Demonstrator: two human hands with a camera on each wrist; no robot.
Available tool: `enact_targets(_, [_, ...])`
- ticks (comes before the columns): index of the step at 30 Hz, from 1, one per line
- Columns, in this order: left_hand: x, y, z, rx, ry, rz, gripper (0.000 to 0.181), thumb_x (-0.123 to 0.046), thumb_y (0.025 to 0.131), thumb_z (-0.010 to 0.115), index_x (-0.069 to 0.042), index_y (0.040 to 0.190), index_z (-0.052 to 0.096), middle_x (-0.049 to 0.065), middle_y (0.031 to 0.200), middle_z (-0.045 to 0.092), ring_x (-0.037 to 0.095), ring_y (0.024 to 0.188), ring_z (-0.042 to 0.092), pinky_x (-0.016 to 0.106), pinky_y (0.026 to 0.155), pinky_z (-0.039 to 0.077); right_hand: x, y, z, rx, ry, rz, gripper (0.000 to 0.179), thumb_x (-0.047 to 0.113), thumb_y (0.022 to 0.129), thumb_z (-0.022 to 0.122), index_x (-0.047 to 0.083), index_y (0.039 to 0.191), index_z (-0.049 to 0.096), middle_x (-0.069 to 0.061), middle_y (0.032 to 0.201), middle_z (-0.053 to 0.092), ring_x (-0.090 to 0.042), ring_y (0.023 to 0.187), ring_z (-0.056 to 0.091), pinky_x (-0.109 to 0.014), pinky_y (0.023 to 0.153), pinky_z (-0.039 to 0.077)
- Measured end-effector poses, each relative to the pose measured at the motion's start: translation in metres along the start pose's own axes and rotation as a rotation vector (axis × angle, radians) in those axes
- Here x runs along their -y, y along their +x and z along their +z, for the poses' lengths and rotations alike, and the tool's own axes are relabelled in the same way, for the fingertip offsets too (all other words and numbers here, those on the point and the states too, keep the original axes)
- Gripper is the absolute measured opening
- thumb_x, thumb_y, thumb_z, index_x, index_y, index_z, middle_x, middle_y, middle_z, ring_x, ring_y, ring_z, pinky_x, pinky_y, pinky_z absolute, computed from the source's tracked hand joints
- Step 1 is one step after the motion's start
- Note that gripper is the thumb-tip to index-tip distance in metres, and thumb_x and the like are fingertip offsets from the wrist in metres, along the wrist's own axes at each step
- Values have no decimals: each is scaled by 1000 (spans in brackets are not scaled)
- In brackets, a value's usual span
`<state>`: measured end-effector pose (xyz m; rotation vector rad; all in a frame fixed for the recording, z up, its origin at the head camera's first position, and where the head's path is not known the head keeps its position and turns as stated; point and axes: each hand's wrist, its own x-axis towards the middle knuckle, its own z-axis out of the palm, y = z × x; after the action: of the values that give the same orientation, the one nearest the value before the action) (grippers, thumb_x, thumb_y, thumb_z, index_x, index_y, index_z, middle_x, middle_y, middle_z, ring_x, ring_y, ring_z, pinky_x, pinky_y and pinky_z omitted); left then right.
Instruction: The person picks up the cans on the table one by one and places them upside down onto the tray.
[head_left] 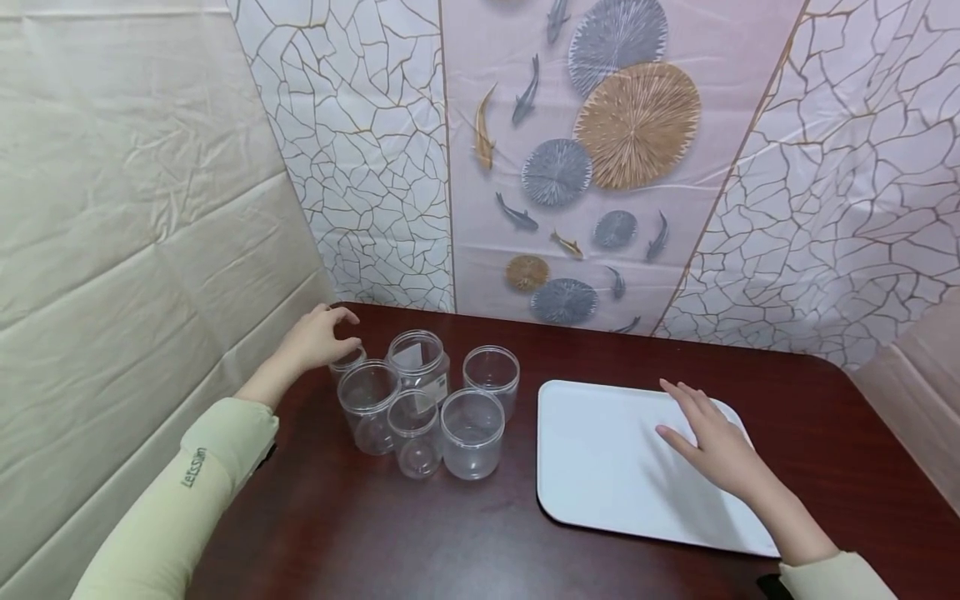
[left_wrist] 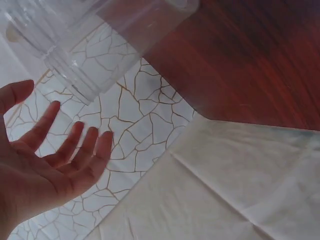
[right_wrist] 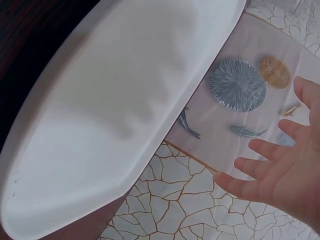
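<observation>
Several clear, lidless plastic jars stand upright in a cluster left of centre in the head view. My left hand is over the leftmost jar, its thumb and fingers apart and loosely bent. In the left wrist view, a gap shows between those fingers and the clear jar. Nearest that one are a tall jar and a wide jar with a white label. My right hand hovers over a white rectangular tray, fingers extended, holding nothing; its shadow falls on the tray in the right wrist view.
Three more jars complete the cluster: a narrow jar, a short wide jar and a jar at the back right. The dark red wooden table meets a beige cloth wall on the left and a patterned backdrop behind.
</observation>
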<state>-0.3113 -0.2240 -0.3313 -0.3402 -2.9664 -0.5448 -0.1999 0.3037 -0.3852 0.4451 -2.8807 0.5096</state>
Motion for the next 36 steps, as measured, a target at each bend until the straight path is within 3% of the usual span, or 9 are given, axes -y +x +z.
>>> enact_targets(7, [-12,8,-6,180,65,-77,47,-39,84,61,-2,114,60,25,122,53,40,117,47,53,92,42,0,1,2,15,-5,-2,65,32,93,58,4,144,30,-34,140,34,-56,126,32,-71,90,33])
enact_targets(11, [-20,11,-6,243,115,-118,46,-39,82,62,-4,112,60,23,118,51,38,111,49,53,86,44,-1,0,2,10,-12,-1,64,30,93,59,4,144,31,-34,140,34,-57,125,32,-72,89,34])
enact_targets(20, [-26,14,0,289,140,-154,39,-39,80,62,-7,103,63,19,114,56,31,102,54,47,78,47,-2,-2,4,15,-12,8,64,31,93,59,4,144,31,-34,140,36,-57,125,33,-72,88,33])
enact_targets(25, [-26,18,-1,325,97,-192,35,-37,79,65,-7,97,66,16,105,64,28,75,62,36,58,51,-2,-1,4,16,-24,4,64,31,93,58,4,144,31,-34,140,35,-57,125,33,-72,89,33])
enact_targets(30, [-25,23,-4,381,44,-247,32,-34,78,70,-6,93,66,17,102,63,24,60,59,36,54,55,-2,2,4,18,-31,-1,64,32,93,58,4,144,31,-34,140,35,-56,125,32,-71,90,34])
enact_targets(33, [-24,25,-5,384,43,-264,29,-31,77,71,-6,90,66,16,99,62,22,58,58,34,51,54,-2,3,5,18,-34,-2,64,32,93,58,5,144,31,-34,140,35,-56,125,32,-71,89,34])
enact_targets(36, [-23,27,-6,386,79,-252,26,-28,78,66,-6,93,68,14,99,64,24,68,61,33,49,53,-3,4,5,19,-43,2,65,33,93,58,4,144,31,-34,140,35,-57,125,33,-71,89,34])
